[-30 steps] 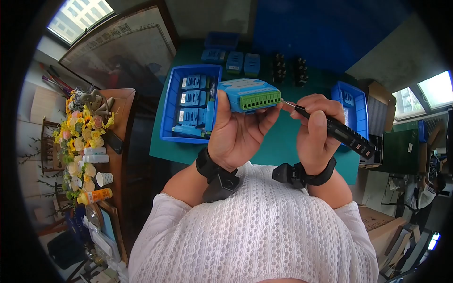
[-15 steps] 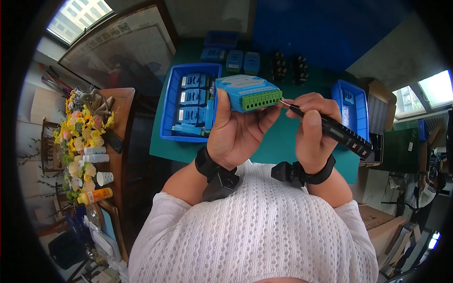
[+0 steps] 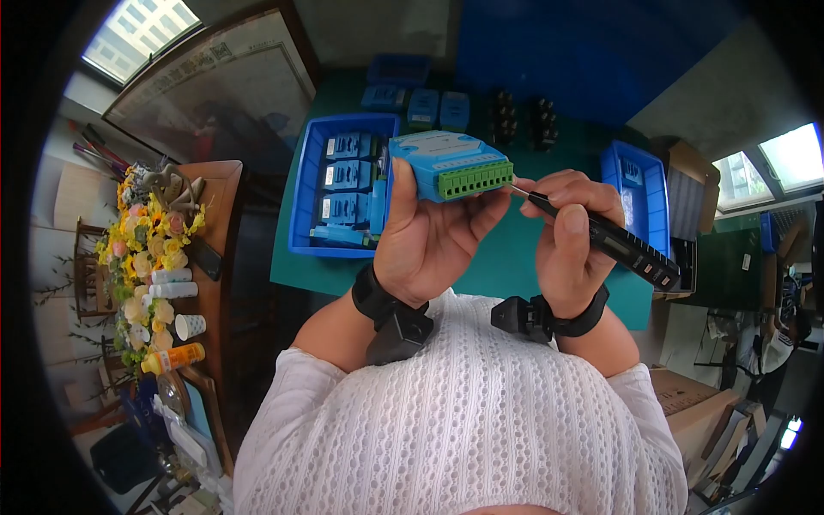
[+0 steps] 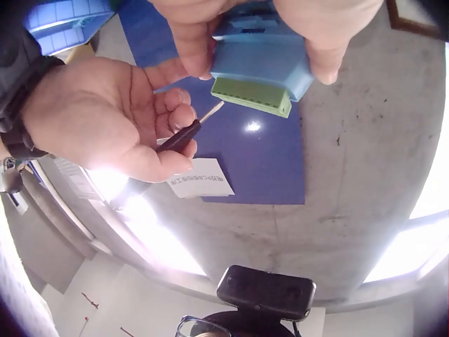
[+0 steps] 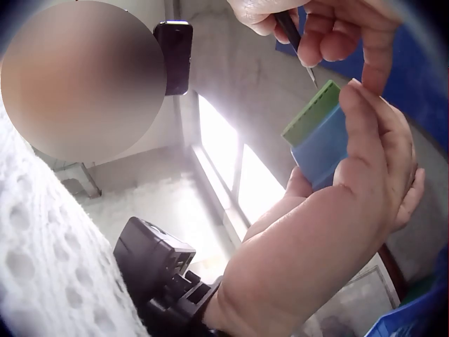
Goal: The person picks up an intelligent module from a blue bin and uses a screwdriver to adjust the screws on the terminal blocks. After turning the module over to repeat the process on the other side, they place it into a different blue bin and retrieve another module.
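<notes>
In the head view my left hand [image 3: 425, 245] grips a blue electronic module [image 3: 446, 150], thumb on its near left side and fingers beneath. A green terminal block [image 3: 475, 180] with a row of openings runs along the module's front edge. My right hand [image 3: 577, 245] holds a black screwdriver [image 3: 631, 249], its handle slanting down to the right. The thin metal tip [image 4: 212, 111] is right at the terminal block [image 4: 252, 95] in the left wrist view. Seen from the right wrist, the screwdriver [image 5: 287, 29] points down toward the block's edge [image 5: 313, 112].
A blue bin [image 3: 300, 193] with several blue modules stands left on the green table [image 3: 515, 275]. Another blue bin [image 3: 657, 206] is at right. More modules [image 3: 422, 108] and two rows of black parts [image 3: 544, 124] lie at the back. Flowers [image 3: 146, 257] and bottles are on a wooden table left.
The module has tilted slightly, so more of its top face shows than a second ago. Both hands keep their holds, and the screwdriver tip stays by the terminal block.
</notes>
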`<state>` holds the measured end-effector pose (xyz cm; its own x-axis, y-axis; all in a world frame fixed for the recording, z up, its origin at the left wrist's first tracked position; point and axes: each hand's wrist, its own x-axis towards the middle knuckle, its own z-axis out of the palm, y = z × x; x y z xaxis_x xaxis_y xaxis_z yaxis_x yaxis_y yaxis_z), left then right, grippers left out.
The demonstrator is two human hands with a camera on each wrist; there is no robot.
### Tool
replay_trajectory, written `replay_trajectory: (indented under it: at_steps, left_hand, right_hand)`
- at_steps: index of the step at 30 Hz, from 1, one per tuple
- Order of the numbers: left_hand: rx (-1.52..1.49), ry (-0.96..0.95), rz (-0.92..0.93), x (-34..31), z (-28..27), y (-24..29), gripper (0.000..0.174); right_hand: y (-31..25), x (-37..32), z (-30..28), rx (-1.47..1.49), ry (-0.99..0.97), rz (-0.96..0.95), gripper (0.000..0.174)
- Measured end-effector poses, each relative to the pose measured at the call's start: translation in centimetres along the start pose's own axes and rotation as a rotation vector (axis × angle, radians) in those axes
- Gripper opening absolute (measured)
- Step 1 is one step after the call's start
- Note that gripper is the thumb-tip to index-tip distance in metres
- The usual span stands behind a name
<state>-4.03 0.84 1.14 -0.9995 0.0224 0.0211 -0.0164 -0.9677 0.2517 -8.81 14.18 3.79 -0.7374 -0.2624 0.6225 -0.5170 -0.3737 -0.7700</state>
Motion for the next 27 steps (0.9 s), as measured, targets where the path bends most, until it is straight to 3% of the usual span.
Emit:
replay_trajectory:
  at_steps: [6, 10, 17, 25, 27]
  left_hand:
    - [0.07, -0.041, -0.004, -0.14, 0.05, 0.01, 0.077]
    - [0.019, -0.015, 0.016, -0.14, 0.2, 0.04, 0.077]
    - [0.083, -0.107, 0.002, 0.06, -0.01, 0.13, 0.076]
    - [0.108, -0.044, 0.033, -0.23, 0.27, -0.13, 0.078]
    - [0.105, -0.051, 0.023, -0.23, 0.18, -0.01, 0.078]
  right_hand:
    - [0.32, 0.14, -0.85, -0.155, -0.173, -0.172, 0.01]
    - [0.25, -0.06, -0.18, 0.068, -0.054, -0.078, 0.011]
    - [-0.36, -0.17, 0.01, -0.003, -0.06, -0.03, 0.019]
    - [-0.05, -0.05, -0.71, -0.165, -0.187, -0.151, 0.011]
    - [-0.08, -0.26, -0.23, -0.081, -0.128, -0.088, 0.016]
